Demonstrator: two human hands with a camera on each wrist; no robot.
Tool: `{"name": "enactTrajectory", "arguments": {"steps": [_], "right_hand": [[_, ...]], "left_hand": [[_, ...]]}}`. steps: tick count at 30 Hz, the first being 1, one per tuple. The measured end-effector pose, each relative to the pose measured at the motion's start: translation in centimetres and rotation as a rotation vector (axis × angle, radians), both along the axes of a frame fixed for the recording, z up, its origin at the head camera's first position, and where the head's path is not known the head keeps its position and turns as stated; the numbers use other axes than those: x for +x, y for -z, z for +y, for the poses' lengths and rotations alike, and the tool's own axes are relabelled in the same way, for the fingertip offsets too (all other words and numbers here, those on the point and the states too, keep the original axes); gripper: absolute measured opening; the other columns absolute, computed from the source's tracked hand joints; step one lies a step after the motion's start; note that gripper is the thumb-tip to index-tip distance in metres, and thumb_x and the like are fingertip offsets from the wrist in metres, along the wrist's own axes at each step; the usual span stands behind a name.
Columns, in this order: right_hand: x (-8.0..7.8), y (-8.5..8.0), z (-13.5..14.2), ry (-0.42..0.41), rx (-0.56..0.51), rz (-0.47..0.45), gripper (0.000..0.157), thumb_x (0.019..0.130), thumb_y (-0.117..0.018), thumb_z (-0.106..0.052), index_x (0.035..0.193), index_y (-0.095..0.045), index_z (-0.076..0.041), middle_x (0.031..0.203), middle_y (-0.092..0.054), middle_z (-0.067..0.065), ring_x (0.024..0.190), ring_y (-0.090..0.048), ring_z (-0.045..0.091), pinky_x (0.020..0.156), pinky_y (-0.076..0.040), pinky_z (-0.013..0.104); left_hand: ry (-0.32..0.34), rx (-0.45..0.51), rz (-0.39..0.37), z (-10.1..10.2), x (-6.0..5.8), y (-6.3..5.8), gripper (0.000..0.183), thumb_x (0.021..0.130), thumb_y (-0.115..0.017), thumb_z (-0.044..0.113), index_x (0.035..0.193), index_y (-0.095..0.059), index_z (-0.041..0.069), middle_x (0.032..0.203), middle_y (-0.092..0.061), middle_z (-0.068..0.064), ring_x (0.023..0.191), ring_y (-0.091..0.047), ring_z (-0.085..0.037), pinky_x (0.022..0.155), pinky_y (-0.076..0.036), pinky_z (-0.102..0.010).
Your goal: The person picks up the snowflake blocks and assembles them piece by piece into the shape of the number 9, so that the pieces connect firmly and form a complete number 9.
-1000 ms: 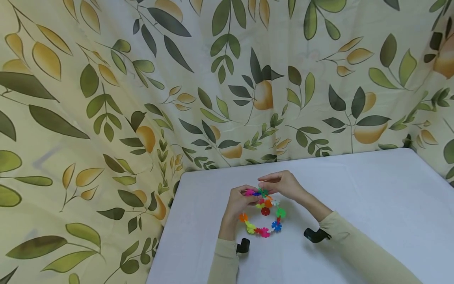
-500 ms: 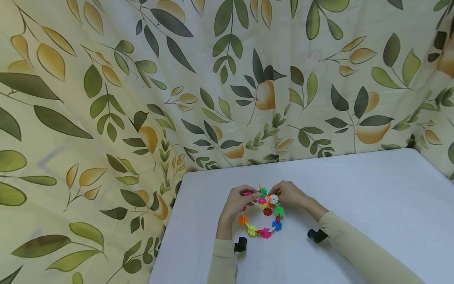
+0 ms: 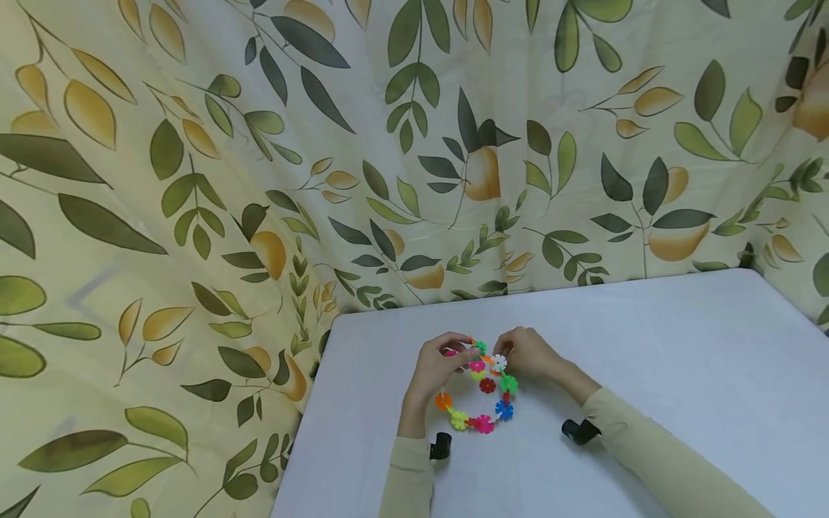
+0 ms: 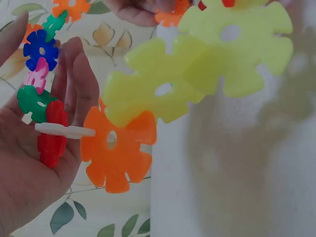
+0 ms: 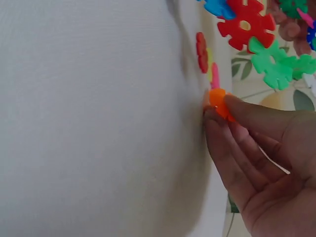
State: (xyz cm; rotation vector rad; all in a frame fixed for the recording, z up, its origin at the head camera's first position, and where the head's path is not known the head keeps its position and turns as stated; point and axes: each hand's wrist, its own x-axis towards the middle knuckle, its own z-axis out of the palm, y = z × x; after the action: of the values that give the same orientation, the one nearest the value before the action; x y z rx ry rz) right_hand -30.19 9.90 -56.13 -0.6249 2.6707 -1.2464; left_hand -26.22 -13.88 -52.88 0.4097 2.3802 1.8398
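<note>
A chain of colourful notched plastic snowflake discs [image 3: 482, 424] loops in the head view above the white table. My left hand [image 3: 439, 365] holds its upper left part, between thumb and fingers. In the left wrist view, red [image 4: 52, 133], green and blue discs [image 4: 41, 51] run across the palm, and an orange disc [image 4: 118, 150] and yellow discs hang beyond. My right hand [image 3: 529, 354] is at the loop's upper right. In the right wrist view its thumb and fingertips pinch an orange disc [image 5: 220, 102], with pink, yellow and red discs [image 5: 201, 53] lined up beyond it.
The white table [image 3: 648, 345] extends around both hands. A leaf-patterned curtain [image 3: 414, 144] hangs behind it and on the left. Black wrist cameras sit at the left sleeve [image 3: 441, 446] and the right sleeve [image 3: 580, 431].
My right hand has come down and slightly right from above the loop's top, and its fingers now pinch near the upper right. A white disc shows there. My left hand has stayed nearly in place.
</note>
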Motion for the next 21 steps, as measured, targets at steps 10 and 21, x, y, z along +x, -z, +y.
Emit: {"name": "enactTrajectory", "arguments": {"steps": [10, 21], "right_hand": [[0.6, -3.4, 0.7, 0.146, -0.363, -0.068, 0.017, 0.094, -0.079, -0.009, 0.109, -0.080, -0.002, 0.096, -0.079, 0.012, 0.082, -0.078, 0.030, 0.075, -0.063, 0.040], [1.6, -7.2, -0.5, 0.078, -0.506, -0.016, 0.024, 0.094, -0.078, -0.010, 0.117, -0.077, -0.002, 0.105, -0.078, 0.014, 0.087, -0.079, 0.025, 0.080, -0.061, 0.033]], "left_hand": [[0.001, 0.086, -0.017, 0.4, 0.2, 0.0, 0.042, 0.092, -0.083, 0.030, 0.125, -0.072, 0.006, 0.107, -0.074, -0.006, 0.096, -0.071, -0.052, 0.075, -0.063, -0.036], [-0.025, 0.143, -0.030, 0.4, 0.2, 0.1, 0.037, 0.089, -0.086, 0.027, 0.119, -0.076, 0.007, 0.102, -0.079, -0.005, 0.085, -0.072, -0.054, 0.071, -0.063, -0.035]]}}
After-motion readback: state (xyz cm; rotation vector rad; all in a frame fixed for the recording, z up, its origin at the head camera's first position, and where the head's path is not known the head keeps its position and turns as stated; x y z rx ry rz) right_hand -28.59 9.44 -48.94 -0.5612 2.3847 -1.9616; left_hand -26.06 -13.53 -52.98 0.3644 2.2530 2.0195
